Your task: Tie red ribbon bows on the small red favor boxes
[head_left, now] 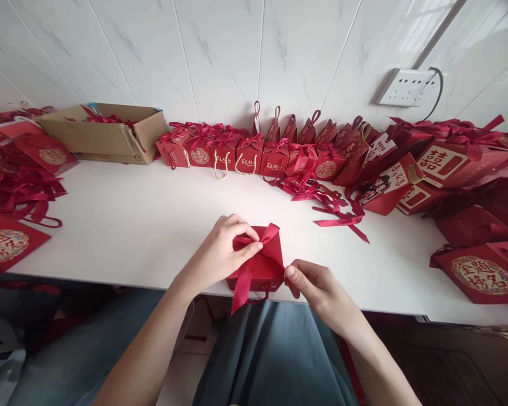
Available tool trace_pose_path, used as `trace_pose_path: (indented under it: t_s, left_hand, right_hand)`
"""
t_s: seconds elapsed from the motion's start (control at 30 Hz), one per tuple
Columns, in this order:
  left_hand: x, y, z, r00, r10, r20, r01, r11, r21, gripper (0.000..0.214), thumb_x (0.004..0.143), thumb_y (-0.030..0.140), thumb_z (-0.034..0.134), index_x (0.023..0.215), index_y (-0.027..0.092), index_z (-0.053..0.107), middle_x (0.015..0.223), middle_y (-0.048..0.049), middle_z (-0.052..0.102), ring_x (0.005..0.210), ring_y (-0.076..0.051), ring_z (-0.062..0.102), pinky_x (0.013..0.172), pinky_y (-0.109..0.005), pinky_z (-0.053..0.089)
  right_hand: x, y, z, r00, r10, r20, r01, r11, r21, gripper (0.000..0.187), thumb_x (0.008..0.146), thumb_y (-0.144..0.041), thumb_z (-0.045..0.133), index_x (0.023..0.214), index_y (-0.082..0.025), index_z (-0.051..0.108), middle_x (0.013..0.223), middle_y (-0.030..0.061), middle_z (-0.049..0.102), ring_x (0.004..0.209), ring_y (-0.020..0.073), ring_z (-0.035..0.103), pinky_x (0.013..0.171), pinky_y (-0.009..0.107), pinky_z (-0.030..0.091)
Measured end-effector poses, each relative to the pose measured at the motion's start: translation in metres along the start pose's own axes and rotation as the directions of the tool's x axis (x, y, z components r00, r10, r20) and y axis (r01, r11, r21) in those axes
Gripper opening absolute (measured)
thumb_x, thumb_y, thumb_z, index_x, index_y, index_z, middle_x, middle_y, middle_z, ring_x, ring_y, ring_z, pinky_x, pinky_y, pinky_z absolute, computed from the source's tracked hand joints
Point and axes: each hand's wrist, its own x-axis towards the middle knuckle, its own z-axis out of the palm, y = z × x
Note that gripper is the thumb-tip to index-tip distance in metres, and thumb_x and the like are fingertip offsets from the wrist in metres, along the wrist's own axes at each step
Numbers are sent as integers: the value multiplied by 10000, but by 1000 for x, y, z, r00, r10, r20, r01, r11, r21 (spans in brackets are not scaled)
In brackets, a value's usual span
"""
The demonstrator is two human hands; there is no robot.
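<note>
A red gift box (275, 248) sits at the table's front edge with a red satin ribbon (244, 282) over its top. One ribbon tail hangs down the front, and a dark red cord handle (260, 299) droops below it. Over the box top, my left hand (232, 242) pinches the ribbon at its knot between thumb and forefinger. At the box's right side, my right hand (307, 279) is closed with thumb against forefinger, on a stretch of ribbon drawn out toward it. Its other fingers are curled under.
Finished-looking red boxes (249, 155) line the wall. Loose ribbons (313, 194) lie in front of them. An open cardboard box (105, 135) with red ribbons stands back left. More red boxes pile up left and right (482, 270). A socket strip (408, 87) is on the wall.
</note>
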Motion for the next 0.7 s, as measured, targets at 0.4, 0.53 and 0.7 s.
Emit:
trace_pose_path:
  t_s: [0.4,0.53,0.7]
  left_hand:
    - [0,1,0,1000,-24,8,24,999,-26,110,842,309,576,817,226,643,905,-14,577,946,-182,541,834,-299,456]
    - [0,0,-1,999,-24,22,25,999,-29,116,839,316,577,815,224,644,909,-18,575,943,-186,546,832,-308,463]
    - [0,0,-2,999,-27,29,28,999,-43,111,838,319,581,816,229,642,905,-15,570,943,-183,545,836,-312,463]
  right_hand:
    - [-12,-1,19,994,103,-33,-105,991,-88,380,809,-499,575,600,-190,499,532,-31,494,476,101,382,464,232,304]
    - [-14,-1,11,988,148,50,-142,985,-100,404,801,-543,589,622,-188,514,519,-29,508,470,105,422,468,231,319]
    - [11,-1,-24,999,9,-47,-17,982,-187,564,763,-728,505,671,-174,552,553,-1,523,520,131,461,504,252,359]
